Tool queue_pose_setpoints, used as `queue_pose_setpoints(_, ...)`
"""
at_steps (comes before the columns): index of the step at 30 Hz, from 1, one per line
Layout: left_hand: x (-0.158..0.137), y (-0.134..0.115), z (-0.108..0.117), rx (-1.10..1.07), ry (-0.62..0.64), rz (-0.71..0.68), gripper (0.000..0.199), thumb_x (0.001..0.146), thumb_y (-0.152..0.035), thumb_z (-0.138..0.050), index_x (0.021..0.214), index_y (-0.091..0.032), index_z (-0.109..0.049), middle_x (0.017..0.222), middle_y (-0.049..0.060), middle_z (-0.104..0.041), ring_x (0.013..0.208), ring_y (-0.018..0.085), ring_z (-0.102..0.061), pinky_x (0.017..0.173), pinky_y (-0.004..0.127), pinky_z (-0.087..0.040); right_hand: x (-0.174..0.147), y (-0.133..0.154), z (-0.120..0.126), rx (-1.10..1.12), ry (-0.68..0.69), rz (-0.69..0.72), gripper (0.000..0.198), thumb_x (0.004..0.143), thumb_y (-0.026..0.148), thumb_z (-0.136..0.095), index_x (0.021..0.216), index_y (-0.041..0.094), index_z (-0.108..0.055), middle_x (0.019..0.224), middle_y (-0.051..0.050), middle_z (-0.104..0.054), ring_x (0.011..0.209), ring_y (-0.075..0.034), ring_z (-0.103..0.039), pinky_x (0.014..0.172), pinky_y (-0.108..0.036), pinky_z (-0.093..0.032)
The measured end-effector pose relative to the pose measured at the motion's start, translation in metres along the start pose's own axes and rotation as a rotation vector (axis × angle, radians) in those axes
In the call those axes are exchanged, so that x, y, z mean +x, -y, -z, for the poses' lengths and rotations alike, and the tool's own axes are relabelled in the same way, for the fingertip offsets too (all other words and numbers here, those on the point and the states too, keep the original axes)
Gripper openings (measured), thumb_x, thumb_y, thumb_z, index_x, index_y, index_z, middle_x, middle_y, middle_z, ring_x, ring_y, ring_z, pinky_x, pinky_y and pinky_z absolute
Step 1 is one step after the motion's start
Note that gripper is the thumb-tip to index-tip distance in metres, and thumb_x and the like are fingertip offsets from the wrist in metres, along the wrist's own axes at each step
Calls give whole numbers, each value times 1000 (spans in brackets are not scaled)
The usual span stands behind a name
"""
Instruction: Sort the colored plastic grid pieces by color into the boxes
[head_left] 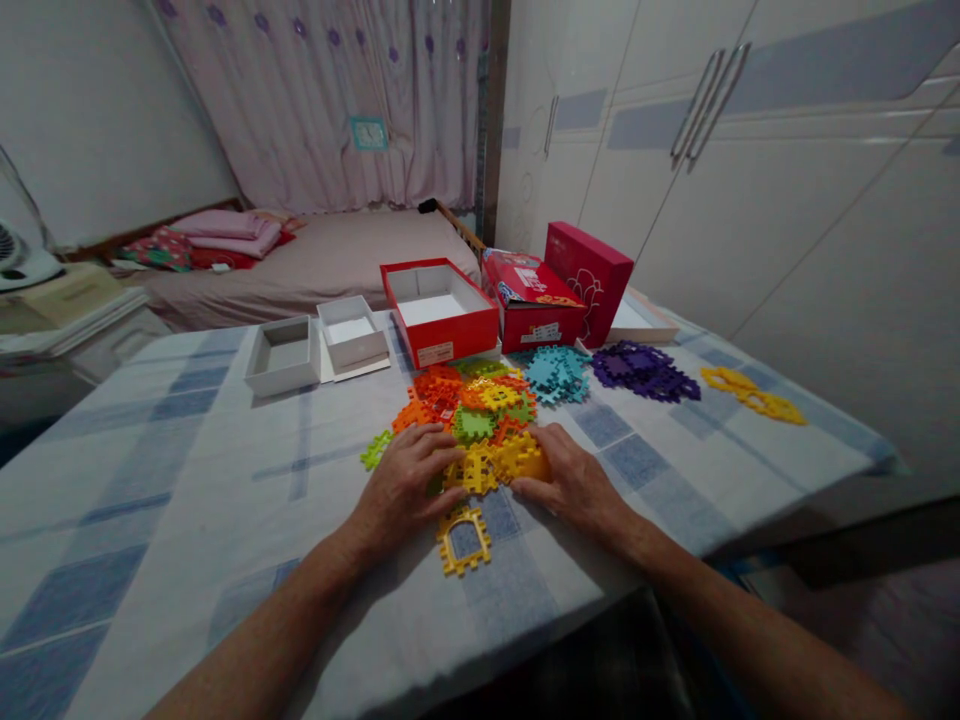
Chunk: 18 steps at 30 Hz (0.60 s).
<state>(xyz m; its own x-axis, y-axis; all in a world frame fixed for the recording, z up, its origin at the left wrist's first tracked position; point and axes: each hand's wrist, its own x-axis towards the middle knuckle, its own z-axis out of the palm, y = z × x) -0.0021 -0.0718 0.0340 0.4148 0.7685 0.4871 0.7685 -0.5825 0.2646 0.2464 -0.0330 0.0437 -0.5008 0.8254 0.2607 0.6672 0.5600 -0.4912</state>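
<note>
Forearms (315,590) reached in over a blue-and-white tablecloth (600,540), and between them, nearest the wearer, a yellow window-shaped piece (444,548) lay flat. Just beyond it the left hand (411,470) rested palm down, fingers spread and bent at the edge of some yellow lattice pieces (477,470); whether they gripped anything, I could not tell. The right hand (564,466) had its thumb and fingers closed around a yellow stack (523,458) touching those pieces. A green piece (375,450) lay beside the left hand's knuckles.

Behind the hands spread a mixed heap (435,392) of orange, green and yellow pieces, with teal pieces (556,375), purple pieces (645,372) and more yellow pieces (754,397) in separate groups to its right.

Farther back stood a grey box (281,382), a white box (360,350), an open red box (457,335), a lidded red box (541,328) and an upright crimson box (600,275). Past the table were a bed (352,250), then pale curtains (315,90) bearing a turquoise-framed clock (369,133).
</note>
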Motion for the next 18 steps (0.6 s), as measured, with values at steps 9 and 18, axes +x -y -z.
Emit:
queue_pose_setpoints(9,2,-3,6,-135,-27,138,22,76,-25,-67,96,-19,-60,106,10,-66,105,25,-58,91,44,-47,6,22,13,289,107,-96,19,88,39,-54,85,20,-55,82,1,-58,74,-15,-54,64,-27,-44)
queue_pose_setpoints(18,1,-2,7,-208,-73,131,14,82,-15,-50,94,-20,-58,97,7,-66,95,20,-60,85,37,-49,5,37,-35,29,-56,32,27,80,35,-65,99,21,-51,101,-8,-56,99,-27,-51,87,-45,-45)
